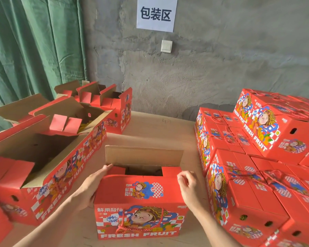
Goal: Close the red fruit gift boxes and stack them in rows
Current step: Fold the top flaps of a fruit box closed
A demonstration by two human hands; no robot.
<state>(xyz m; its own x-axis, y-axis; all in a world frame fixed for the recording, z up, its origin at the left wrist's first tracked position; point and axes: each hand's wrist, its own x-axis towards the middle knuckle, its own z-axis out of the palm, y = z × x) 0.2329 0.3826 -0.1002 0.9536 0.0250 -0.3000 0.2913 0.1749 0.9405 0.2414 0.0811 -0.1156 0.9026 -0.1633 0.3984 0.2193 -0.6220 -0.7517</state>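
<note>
Nearest: red gift box (pixel 141 207) standing upright on the table (pixel 150 129), front face toward the camera, "FRESH FRUIT" along the bottom, red rope handle (pixel 137 227) hanging down the front. Near top flap folded down over the opening, side tabs tucked in, centre gap between the flaps not covered. Far flap (pixel 144 155) stands upright, plain brown cardboard inside.

Left hand (pixel 92 184): flat against the box's left side, fingers spread, fingertips up at the top left corner by the base of the far flap. Grip is open, pressing, not pinching anything.

Right hand (pixel 188 187): at the box's top right corner, fingers curled loosely. Thumb and fingers close together, but can't tell if the grip touches the cardboard or holds any edge.

Left of it: open boxes (pixel 43 157) in a row running away from the camera, flaps up, brown interiors showing. What's inside is too dark to tell. More open boxes (pixel 103 102) further back at the table's far left.

Right: closed boxes (pixel 243 189) packed touching in rows, rope handles lying across the lids. A second layer (pixel 275 129) sits on top toward the back right.

Far: rough grey wall, white paper sign (pixel 156 14) with "包装区", light switch (pixel 166 46) below it, green curtain (pixel 34 47) on the left.
</note>
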